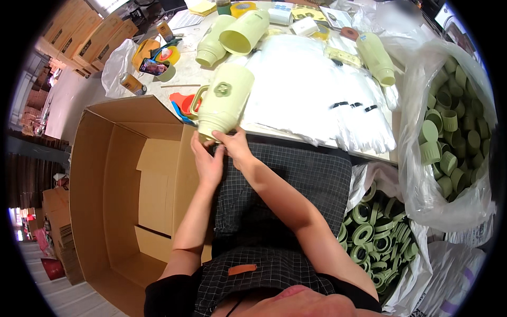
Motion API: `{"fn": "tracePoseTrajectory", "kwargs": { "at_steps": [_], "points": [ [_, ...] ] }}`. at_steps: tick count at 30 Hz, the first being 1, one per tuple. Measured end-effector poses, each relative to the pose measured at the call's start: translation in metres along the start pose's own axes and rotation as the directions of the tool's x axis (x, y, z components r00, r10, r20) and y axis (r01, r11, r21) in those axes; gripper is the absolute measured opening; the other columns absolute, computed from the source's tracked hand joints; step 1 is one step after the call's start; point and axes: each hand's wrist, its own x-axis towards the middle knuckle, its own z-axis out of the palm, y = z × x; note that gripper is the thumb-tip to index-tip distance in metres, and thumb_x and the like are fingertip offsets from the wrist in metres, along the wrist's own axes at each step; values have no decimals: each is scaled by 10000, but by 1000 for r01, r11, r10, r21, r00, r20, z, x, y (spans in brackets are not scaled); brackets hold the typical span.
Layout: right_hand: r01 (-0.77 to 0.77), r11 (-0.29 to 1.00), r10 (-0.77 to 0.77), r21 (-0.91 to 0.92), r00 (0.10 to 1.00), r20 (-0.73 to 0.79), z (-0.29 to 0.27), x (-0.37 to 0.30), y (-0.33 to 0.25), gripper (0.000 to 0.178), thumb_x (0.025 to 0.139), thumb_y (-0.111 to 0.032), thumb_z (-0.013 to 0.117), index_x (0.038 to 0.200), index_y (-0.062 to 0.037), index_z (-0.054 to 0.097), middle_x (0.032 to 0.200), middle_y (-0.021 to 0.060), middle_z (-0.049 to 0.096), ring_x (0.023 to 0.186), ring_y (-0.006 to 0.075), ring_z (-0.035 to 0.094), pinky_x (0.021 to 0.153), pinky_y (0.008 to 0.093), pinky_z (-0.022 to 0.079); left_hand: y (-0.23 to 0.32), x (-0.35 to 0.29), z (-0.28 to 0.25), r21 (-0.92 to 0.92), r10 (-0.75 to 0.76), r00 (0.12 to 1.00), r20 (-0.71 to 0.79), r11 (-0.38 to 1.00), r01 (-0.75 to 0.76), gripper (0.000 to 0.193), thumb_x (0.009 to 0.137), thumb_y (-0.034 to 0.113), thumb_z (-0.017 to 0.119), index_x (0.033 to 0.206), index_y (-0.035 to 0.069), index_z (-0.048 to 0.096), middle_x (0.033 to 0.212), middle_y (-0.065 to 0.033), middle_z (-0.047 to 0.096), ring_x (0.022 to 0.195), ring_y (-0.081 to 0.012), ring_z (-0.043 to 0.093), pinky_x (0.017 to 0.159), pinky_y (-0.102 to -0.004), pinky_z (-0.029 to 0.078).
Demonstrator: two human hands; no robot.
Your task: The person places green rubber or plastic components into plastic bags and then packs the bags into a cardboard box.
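Note:
A pale green plastic thermos jug shell [228, 94] with a side handle and a flower emblem lies at the table's near edge, its narrow end pointing toward me. My left hand [207, 162] grips that narrow end from the left and below. Around the same end, from the right, close the fingers of my right hand [235, 147]. The exact fingertip contact is partly hidden. Just beyond rest another shell [244, 33], its wide mouth open, and a second one [213, 43] beside it. To the left, red and blue plastic pieces [185, 104] sit by the handle.
A deep open cardboard box [119, 185] stands at my left. White plastic bags [296, 84] cover the table's middle, with another shell [376, 59] at right. Beside me are a clear sack of green cups [449, 127] and a bag of green ring-shaped parts [377, 232].

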Motion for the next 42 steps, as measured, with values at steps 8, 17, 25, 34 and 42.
{"fn": "tracePoseTrajectory", "kwargs": {
  "at_steps": [8, 17, 25, 34, 42],
  "points": [
    [-25, 993, -20, 113, 922, 386, -141, -80, -45, 648, 915, -380, 696, 1415, -66, 428, 1155, 108, 652, 914, 183, 688, 682, 298, 606, 74, -36, 1, 53, 281, 957, -76, 959, -278, 546, 901, 159, 631, 1398, 13, 457, 1437, -150, 455, 1291, -290, 458, 1122, -408, 332],
    [212, 629, -291, -748, 956, 27, -273, -267, -115, 635, 878, -288, 744, 1376, 19, 497, 1324, 164, 559, 1104, 233, 620, 901, 350, 535, 44, -67, 35, -349, -15, 614, 789, 812, 467, 295, 989, 105, 596, 1257, -20, 587, 1169, -70, 669, 1064, -141, 606, 982, -313, 455],
    [-356, 270, -962, -895, -68, -264, -459, -289, -276, 969, 708, -341, 878, 1438, 31, 361, 1411, 271, 419, 1327, 417, 398, 1105, 471, 354, 46, -78, 47, -428, -308, 675, 670, 583, 691, 398, 1052, 225, 472, 1352, -34, 507, 1337, -155, 598, 1219, -255, 590, 1048, -393, 461],
    [407, 358, -786, -841, 617, -36, -271, -272, -140, 872, 758, -327, 816, 1468, -46, 396, 1398, 161, 501, 1304, 317, 484, 1094, 444, 389, 49, -53, 28, -482, -456, 661, 595, 456, 748, 442, 1068, 271, 433, 1350, -64, 493, 1344, -193, 589, 1220, -317, 586, 1051, -466, 473],
    [493, 773, -620, -400, 720, -311, -204, -241, -2, 698, 984, -491, 527, 1464, -31, 316, 1369, 220, 445, 1246, 357, 486, 1078, 441, 371, 111, -15, 17, -247, 373, 896, 241, 916, -316, 334, 1012, 241, 536, 1065, -75, 628, 974, -95, 672, 862, -170, 630, 797, -317, 514]
  ]
}}
